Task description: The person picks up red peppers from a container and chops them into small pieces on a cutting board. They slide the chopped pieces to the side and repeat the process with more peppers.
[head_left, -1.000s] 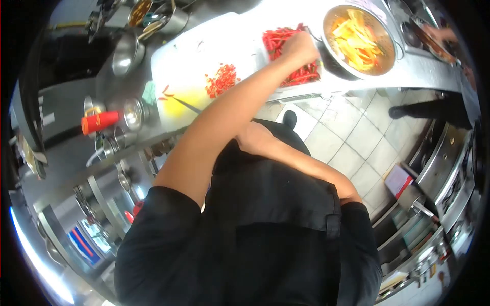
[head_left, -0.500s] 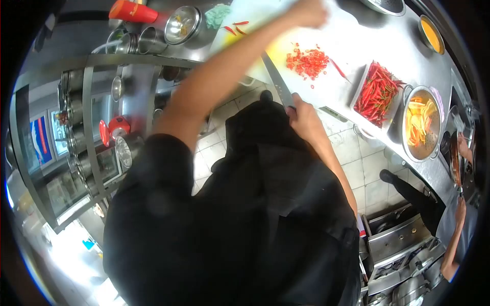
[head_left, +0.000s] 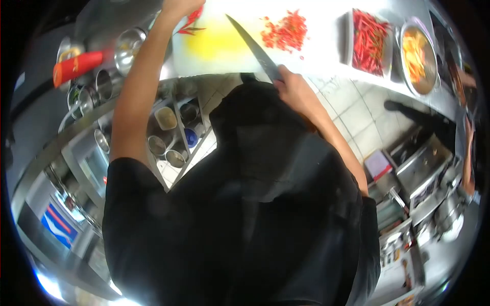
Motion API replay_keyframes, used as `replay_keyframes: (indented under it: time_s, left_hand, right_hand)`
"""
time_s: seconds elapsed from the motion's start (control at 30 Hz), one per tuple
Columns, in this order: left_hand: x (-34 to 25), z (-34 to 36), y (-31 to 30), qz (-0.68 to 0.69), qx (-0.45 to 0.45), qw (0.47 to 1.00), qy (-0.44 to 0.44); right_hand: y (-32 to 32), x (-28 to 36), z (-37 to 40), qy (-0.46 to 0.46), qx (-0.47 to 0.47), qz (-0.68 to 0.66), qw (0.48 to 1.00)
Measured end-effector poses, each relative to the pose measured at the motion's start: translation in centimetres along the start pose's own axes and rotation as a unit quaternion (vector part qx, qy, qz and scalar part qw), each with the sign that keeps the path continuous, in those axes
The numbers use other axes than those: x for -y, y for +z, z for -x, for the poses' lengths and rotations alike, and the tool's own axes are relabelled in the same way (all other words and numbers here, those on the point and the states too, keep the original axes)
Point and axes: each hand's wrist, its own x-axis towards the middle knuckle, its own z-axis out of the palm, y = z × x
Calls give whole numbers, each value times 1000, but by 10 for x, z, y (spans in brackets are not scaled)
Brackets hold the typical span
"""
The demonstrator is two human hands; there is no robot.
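My right hand (head_left: 295, 91) is closed around the handle of a large kitchen knife (head_left: 252, 46). The blade slants up and left across the near edge of a white cutting board (head_left: 245, 64). At the top left, my left hand (head_left: 179, 6) is beside a few whole red chillies (head_left: 193, 23) on the board; its fingers are blurred and partly cut off by the frame edge, so I cannot tell whether they grip one. A heap of chopped red chilli (head_left: 287, 31) lies right of the blade. A yellow patch (head_left: 214, 43) colours the board's left part.
Right of the board stand a tray of whole red chillies (head_left: 368, 43) and a colander (head_left: 426, 84) with orange and yellow strips. Metal bowls (head_left: 127, 51) and a red bottle (head_left: 77, 68) are at left. Another person's arm (head_left: 468, 153) shows at far right.
My left hand has moved left across the board to the whole chillies. My right hand still holds the knife. The view has shifted, bringing the board higher in the frame.
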Motion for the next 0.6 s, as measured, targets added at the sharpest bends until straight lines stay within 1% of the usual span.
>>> replay_keyframes:
  time_s: [0.03, 0.07, 0.1, 0.13, 0.17, 0.2, 0.27, 0.3, 0.37, 0.43, 0.47, 0.5, 0.53, 0.57, 0.6]
  left_hand:
    - [-22, 2, 4, -68, -237, 961, 123]
    - [-41, -4, 16, -23, -68, 994, 83]
    - [-64, -9, 31, 17, 102, 994, 39]
    - [-89, -11, 56, 11, 145, 989, -2]
    - [-123, -1, 53, 15, 178, 984, 2]
    - [-147, -5, 57, 22, 259, 965, -38]
    - [-153, 13, 79, 11, 91, 996, 18]
    - [-152, 13, 88, 12, 99, 994, 32]
    - [-146, 5, 95, 25, 236, 969, -61]
    - [-167, 12, 59, -16, 170, 985, 2]
    - [-186, 13, 48, -28, 166, 986, 21]
    - [-205, 17, 39, 15, 174, 984, 15]
    - [-221, 14, 35, 57, 179, 982, 5]
    - [-236, 7, 42, 41, 176, 984, 10]
    - [-251, 4, 55, 42, 176, 983, 30]
  right_hand:
    - [2, 2, -2, -1, -3, -1, 1000]
    - [7, 3, -5, -6, -3, -3, 1000]
    - [12, 3, -7, -1, -10, 9, 1000]
    - [13, 5, -5, 4, -17, 8, 1000]
    - [11, 7, -8, 10, -16, 10, 1000]
    - [12, 8, -9, 20, -15, 8, 1000]
    - [16, 3, -9, 19, -17, 21, 999]
    - [17, 2, -8, 21, -14, 21, 999]
    - [19, -2, -6, 16, -16, 12, 1000]
    - [20, -7, -6, 3, -16, -1, 1000]
    - [18, -9, -8, -10, -16, 0, 1000]
    - [11, -7, -8, -2, 12, -11, 1000]
    - [3, -7, -9, 1, 43, -20, 999]
    - [0, -9, -12, -14, 63, -13, 998]
    - [-4, -9, -14, -26, 56, -22, 998]
